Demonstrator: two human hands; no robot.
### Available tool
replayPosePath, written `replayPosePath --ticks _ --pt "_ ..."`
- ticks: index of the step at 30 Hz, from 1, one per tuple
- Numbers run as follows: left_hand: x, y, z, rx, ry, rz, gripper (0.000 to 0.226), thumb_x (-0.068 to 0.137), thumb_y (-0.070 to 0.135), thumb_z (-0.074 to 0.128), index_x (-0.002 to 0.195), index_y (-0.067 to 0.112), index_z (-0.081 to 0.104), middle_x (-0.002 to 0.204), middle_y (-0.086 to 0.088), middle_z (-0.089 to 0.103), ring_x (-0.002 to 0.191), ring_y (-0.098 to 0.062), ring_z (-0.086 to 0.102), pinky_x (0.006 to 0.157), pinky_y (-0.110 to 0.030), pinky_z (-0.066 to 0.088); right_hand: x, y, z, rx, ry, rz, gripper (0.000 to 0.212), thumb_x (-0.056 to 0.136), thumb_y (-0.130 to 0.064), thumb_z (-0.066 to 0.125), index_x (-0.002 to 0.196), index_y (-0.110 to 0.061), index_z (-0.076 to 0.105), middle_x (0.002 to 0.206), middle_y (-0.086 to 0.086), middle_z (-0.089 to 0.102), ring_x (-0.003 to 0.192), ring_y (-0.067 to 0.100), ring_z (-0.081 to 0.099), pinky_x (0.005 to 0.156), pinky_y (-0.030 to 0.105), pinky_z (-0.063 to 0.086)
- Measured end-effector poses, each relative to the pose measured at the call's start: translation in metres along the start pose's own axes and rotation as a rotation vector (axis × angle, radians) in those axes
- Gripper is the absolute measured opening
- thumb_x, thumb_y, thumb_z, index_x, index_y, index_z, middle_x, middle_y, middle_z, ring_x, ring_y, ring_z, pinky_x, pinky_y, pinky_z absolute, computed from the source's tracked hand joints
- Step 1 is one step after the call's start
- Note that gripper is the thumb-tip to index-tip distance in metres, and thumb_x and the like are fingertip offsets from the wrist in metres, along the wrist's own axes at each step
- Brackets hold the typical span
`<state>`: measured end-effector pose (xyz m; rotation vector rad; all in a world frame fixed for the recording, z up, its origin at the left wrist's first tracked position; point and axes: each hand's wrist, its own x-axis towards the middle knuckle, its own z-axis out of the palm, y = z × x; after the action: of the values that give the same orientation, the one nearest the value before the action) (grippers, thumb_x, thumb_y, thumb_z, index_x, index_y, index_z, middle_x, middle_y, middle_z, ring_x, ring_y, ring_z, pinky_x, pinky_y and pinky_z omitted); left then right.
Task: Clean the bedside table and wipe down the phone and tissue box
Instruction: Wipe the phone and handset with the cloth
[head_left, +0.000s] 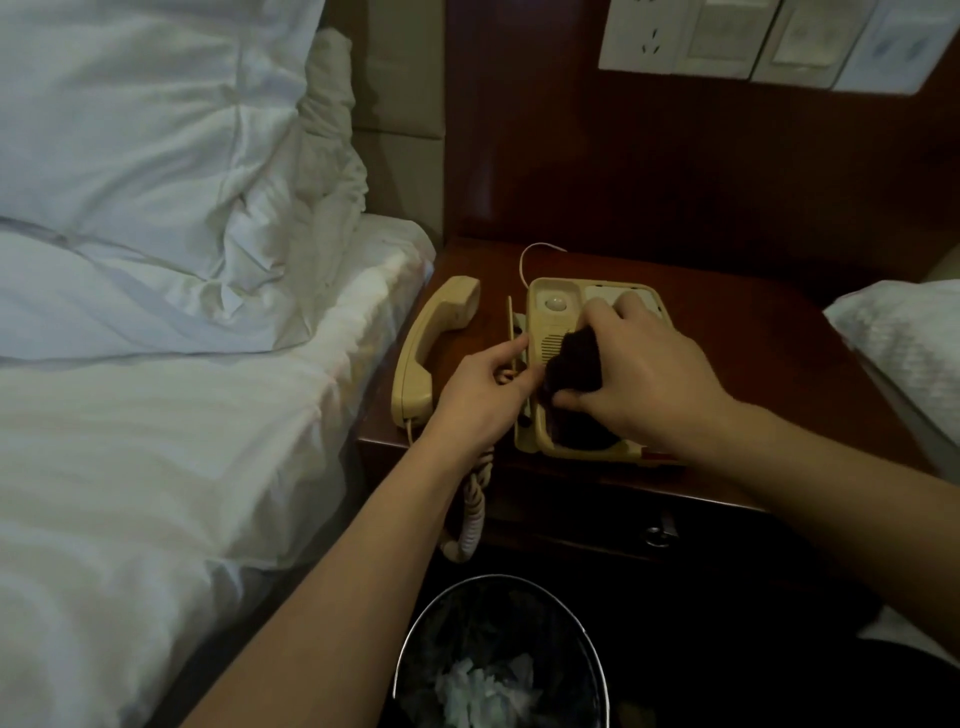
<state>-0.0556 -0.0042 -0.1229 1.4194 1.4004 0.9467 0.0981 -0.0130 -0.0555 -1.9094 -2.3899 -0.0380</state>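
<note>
Now right hand (639, 374) gripping dark cloth (574, 364), phone base (550, 312)

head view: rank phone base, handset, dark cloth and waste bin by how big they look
1. waste bin, partly cut off and nearest the camera
2. phone base
3. handset
4. dark cloth, partly hidden under the right hand

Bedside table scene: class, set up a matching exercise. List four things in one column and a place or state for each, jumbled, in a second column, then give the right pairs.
Things
1. handset
2. dark cloth
3. waste bin
4. coiled cord

Places or states
A. on the floor below the table, crumpled paper inside
B. hangs over the table's front edge
C. lies off the phone base, on the tabletop beside the bed
D. gripped in the right hand, pressed on the phone base

Pairs: 1-C, 2-D, 3-A, 4-B
</note>
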Motion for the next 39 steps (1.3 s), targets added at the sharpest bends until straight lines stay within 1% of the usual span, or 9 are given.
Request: replayPosePath --ticks 4,8,11,16,22,27,32,36,39 --pt "0.001 0.001 -0.001 0.005 -0.002 -0.004 0.050 0.098 0.036 0.064 0.147 0.036 0.052 0.137 0.005 0.063 0.124 -0.011 0.059 0.110 -0.040 0.047 0.003 -0.006 -0.019 -0.176 -0.271 -0.020 0.081 0.072 -0.057 0.079 0.133 -0.024 0.039 0.128 0.006 0.046 0.117 0.025 0.050 0.090 0.038 0.048" --pt "0.002 0.003 -0.003 0.000 -0.027 -0.002 0.049 0.099 0.032 0.063 0.147 0.033 0.052 0.127 0.010 0.060 0.115 -0.006 0.055 0.099 -0.028 0.045 0.007 -0.018 -0.026 -0.369 -0.234 -0.070 0.088 0.073 -0.050 0.081 0.141 -0.018 0.035 0.135 0.012 0.042 0.123 0.030 0.047 0.096 0.041 0.045" --pt "0.002 0.002 -0.003 -0.015 -0.025 0.006 0.049 0.099 0.032 0.064 0.147 0.034 0.052 0.126 0.009 0.062 0.115 -0.008 0.058 0.101 -0.030 0.047 0.011 -0.018 -0.031 -0.401 -0.138 -0.059 0.082 0.076 -0.045 0.080 0.139 -0.016 0.039 0.134 0.014 0.042 0.123 0.030 0.046 0.099 0.042 0.044" --pt "0.001 0.001 -0.003 -0.015 -0.023 0.017 0.049 0.100 0.029 0.063 0.146 0.033 0.052 0.128 0.008 0.063 0.115 -0.006 0.057 0.096 -0.024 0.043 0.009 -0.011 -0.033 -0.315 -0.385 -0.009 0.084 0.073 -0.055 0.079 0.137 -0.021 0.037 0.129 0.007 0.046 0.117 0.026 0.050 0.088 0.037 0.048" --pt "0.002 0.003 -0.006 -0.024 -0.052 0.002 0.050 0.100 0.027 0.064 0.148 0.032 0.051 0.138 0.002 0.061 0.120 -0.008 0.054 0.097 -0.025 0.041 0.013 -0.009 -0.029 -0.318 -0.145 -0.059 0.084 0.071 -0.052 0.081 0.136 -0.018 0.039 0.131 0.011 0.044 0.121 0.029 0.048 0.094 0.041 0.047" --pt "0.001 0.002 -0.004 -0.029 -0.029 0.002 0.049 0.099 0.029 0.065 0.147 0.033 0.052 0.140 0.003 0.061 0.125 -0.012 0.057 0.109 -0.033 0.045 0.012 -0.006 -0.025 -0.321 -0.305 -0.088 0.082 0.072 -0.056 0.080 0.134 -0.022 0.039 0.126 0.006 0.047 0.114 0.025 0.051 0.088 0.037 0.050" --pt "0.002 -0.001 -0.002 -0.023 -0.020 0.015 0.048 0.099 0.032 0.063 0.146 0.036 0.052 0.138 0.004 0.063 0.127 -0.013 0.058 0.111 -0.040 0.045 0.015 0.000 -0.015 -0.169 -0.154 -0.110 0.086 0.066 -0.062 0.080 0.132 -0.023 0.041 0.124 0.003 0.049 0.112 0.023 0.052 0.079 0.033 0.046" --pt "0.000 -0.002 -0.003 -0.031 -0.032 0.026 0.050 0.101 0.030 0.061 0.149 0.032 0.049 0.142 0.003 0.060 0.127 -0.011 0.056 0.104 -0.029 0.045 0.004 0.009 0.006 0.067 -0.006 0.019 0.074 0.071 -0.061 0.076 0.126 -0.024 0.044 0.123 0.001 0.049 0.114 0.022 0.052 0.087 0.037 0.051" --pt "0.000 -0.001 -0.003 -0.056 -0.035 0.036 0.050 0.100 0.028 0.062 0.148 0.030 0.050 0.141 0.005 0.060 0.122 -0.005 0.055 0.096 -0.021 0.044 -0.001 0.012 0.013 0.187 -0.004 0.075 0.071 0.072 -0.058 0.078 0.125 -0.025 0.042 0.124 0.001 0.047 0.115 0.022 0.051 0.087 0.038 0.051"
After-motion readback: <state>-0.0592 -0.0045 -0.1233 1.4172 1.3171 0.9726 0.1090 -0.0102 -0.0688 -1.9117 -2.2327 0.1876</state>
